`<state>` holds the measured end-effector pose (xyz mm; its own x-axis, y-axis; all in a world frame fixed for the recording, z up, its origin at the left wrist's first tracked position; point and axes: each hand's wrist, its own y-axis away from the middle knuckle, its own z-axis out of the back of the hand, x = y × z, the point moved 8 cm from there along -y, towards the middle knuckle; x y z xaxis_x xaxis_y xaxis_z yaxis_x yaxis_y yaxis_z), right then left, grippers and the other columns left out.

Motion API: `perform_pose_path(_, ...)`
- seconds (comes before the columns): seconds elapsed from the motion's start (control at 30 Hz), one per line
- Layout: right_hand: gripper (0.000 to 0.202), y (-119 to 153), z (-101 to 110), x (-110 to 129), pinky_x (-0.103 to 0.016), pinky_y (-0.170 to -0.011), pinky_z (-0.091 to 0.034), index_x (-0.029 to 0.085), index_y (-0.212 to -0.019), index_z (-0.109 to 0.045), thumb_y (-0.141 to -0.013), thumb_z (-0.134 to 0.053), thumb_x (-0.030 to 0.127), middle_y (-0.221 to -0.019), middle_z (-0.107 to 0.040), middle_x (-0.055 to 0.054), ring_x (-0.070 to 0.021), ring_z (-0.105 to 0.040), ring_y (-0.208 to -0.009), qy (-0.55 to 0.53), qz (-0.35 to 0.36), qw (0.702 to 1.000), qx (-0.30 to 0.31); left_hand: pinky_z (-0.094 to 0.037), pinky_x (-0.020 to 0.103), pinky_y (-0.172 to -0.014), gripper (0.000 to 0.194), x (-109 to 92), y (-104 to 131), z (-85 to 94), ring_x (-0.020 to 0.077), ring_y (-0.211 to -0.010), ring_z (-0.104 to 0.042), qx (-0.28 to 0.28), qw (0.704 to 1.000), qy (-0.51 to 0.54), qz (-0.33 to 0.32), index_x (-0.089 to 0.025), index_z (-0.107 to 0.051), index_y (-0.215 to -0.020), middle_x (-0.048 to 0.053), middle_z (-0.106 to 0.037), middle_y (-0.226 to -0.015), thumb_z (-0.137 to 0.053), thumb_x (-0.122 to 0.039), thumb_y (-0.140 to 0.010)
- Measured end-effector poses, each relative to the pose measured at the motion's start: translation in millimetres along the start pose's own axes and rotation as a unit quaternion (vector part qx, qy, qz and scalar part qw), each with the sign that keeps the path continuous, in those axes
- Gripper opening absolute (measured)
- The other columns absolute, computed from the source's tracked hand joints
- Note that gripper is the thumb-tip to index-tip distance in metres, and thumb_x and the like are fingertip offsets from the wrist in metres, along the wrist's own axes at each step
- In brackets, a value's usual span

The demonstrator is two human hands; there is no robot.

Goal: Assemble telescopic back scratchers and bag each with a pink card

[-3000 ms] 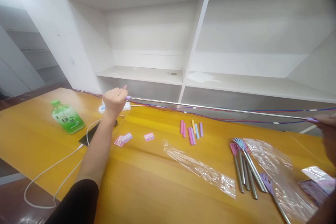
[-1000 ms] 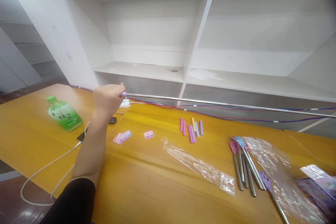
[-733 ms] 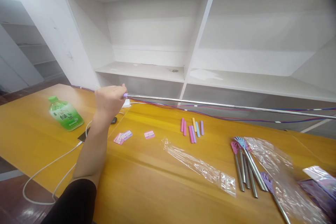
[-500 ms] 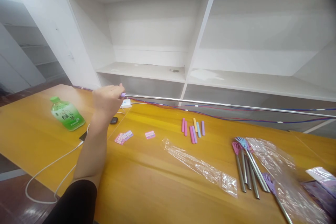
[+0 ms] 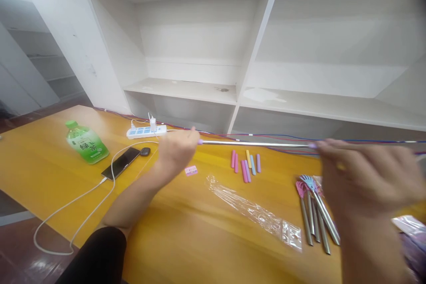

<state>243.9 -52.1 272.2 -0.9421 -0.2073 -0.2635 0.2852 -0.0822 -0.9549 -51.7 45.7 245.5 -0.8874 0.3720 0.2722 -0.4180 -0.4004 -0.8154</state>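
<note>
Both hands hold a back scratcher with a thin metal rod [image 5: 253, 143], stretched level above the table's back edge. My left hand [image 5: 176, 148] is closed around its purple left end. My right hand [image 5: 369, 177], blurred, is closed at the other end, where a bit of purple shows; the rest of that end is hidden. Below the rod lie several coloured grip sleeves [image 5: 245, 171], pink, purple, blue and yellow. Several more back scratchers [image 5: 314, 208] with claw heads and steel shafts are heaped beside my right wrist. A small pink card [image 5: 191, 170] lies near my left hand.
A clear plastic sleeve [image 5: 256, 213] lies mid-table. To the left are a green tea bottle [image 5: 87, 143], a phone [image 5: 121, 163] with a white cable, and a power strip [image 5: 141, 132]. White shelving [image 5: 186, 88] stands behind, with red and blue wires along its foot.
My left hand has moved right and slightly down with the rod. My right hand has come into view at the far end. The visible rod is much shorter, and the power strip is uncovered.
</note>
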Motion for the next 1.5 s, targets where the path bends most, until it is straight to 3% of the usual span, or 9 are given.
perform_pose_path(0.03, 0.016, 0, 0, 31, -0.029, -0.068, -0.041, 0.017, -0.081, -0.068, -0.086, -0.080, 0.009, -0.075, -0.070, -0.003, -0.0120, -0.054, -0.069, -0.016, 0.056, 0.998, -0.024, -0.015, 0.032, -0.054, 0.040, -16, 3, -7.6, 0.0137, -0.050, -0.047, 0.018, 1.000, 0.014, -0.003, -0.018, -0.058, -0.065, 0.002, -0.057, -0.054, -0.048, -0.018, -0.104)
perform_pose_path(0.1, 0.019, 0, -10, 84, -0.028, -0.071, -0.044, 0.015, -0.090, -0.069, -0.085, -0.075, -0.002, -0.085, -0.073, -0.003, -0.0126, -0.055, -0.075, -0.049, 0.114, 0.992, 0.028, -0.015, 0.032, -0.053, 0.034, -44, 10, -24.1, 0.0135, -0.050, -0.048, 0.074, 0.996, 0.047, -0.025, -0.017, -0.061, -0.069, 0.002, -0.057, -0.055, -0.050, -0.015, -0.102)
perform_pose_path(0.17, 0.023, -1, -16, 113, -0.027, -0.069, -0.041, 0.015, -0.092, -0.069, -0.082, -0.076, -0.005, -0.086, -0.072, -0.002, -0.0132, -0.053, -0.078, -0.012, 0.088, 0.994, 0.067, -0.015, 0.032, -0.052, 0.037, -56, 16, -34.6, 0.0133, -0.048, -0.047, 0.123, 0.990, 0.065, -0.028, -0.017, -0.058, -0.066, 0.002, -0.055, -0.052, -0.048, -0.012, -0.101)
perform_pose_path(0.23, 0.022, 1, -19, 123, -0.027, -0.067, -0.038, 0.014, -0.093, -0.068, -0.082, -0.078, -0.002, -0.085, -0.071, 0.000, -0.0133, -0.050, -0.079, -0.010, 0.073, 0.993, 0.097, -0.014, 0.031, -0.052, 0.031, -58, 17, -37.4, 0.0142, -0.049, -0.048, 0.160, 0.983, 0.077, -0.041, -0.018, -0.058, -0.068, 0.001, -0.055, -0.054, -0.049, -0.009, -0.097)
perform_pose_path(0.4, 0.017, 8, -30, 107, -0.028, -0.063, -0.029, 0.016, -0.086, -0.062, -0.090, -0.075, 0.007, -0.082, -0.066, 0.000, -0.0134, -0.044, -0.078, -0.052, 0.057, 0.986, 0.145, -0.012, 0.031, -0.051, 0.017, -53, 14, -36.4, 0.0167, -0.055, -0.053, 0.241, 0.966, 0.076, -0.057, -0.018, -0.059, -0.075, 0.002, -0.062, -0.062, -0.055, -0.001, -0.079)
perform_pose_path(0.53, 0.021, 10, -37, 103, -0.029, -0.061, -0.024, 0.016, -0.081, -0.057, -0.094, -0.072, 0.011, -0.077, -0.061, 0.000, -0.0137, -0.042, -0.078, -0.058, 0.057, 0.983, 0.167, -0.012, 0.031, -0.051, 0.017, -55, 15, -40.2, 0.0170, -0.056, -0.053, 0.272, 0.958, 0.078, -0.051, -0.018, -0.059, -0.075, 0.002, -0.063, -0.064, -0.055, -0.002, -0.081)
perform_pose_path(0.97, 0.023, 13, -41, 101, -0.029, -0.063, -0.023, 0.016, -0.080, -0.053, -0.099, -0.067, 0.013, -0.072, -0.053, 0.000, -0.0132, -0.039, -0.077, -0.079, 0.052, 0.979, 0.181, -0.013, 0.032, -0.051, 0.020, -56, 15, -42.7, 0.0169, -0.057, -0.054, 0.256, 0.961, 0.088, -0.057, -0.018, -0.060, -0.075, 0.003, -0.060, -0.062, -0.052, -0.008, -0.091)
perform_pose_path(1.5, 0.016, 14, -42, 87, -0.027, -0.060, -0.022, 0.018, -0.086, -0.063, -0.102, -0.065, 0.019, -0.076, -0.058, 0.001, -0.0093, -0.048, -0.073, -0.129, 0.022, 0.972, 0.195, -0.014, 0.031, -0.054, 0.025, -51, 11, -37.9, 0.0160, -0.055, -0.050, 0.183, 0.975, 0.102, -0.072, -0.018, -0.061, -0.074, 0.003, -0.061, -0.061, -0.049, -0.011, -0.095)
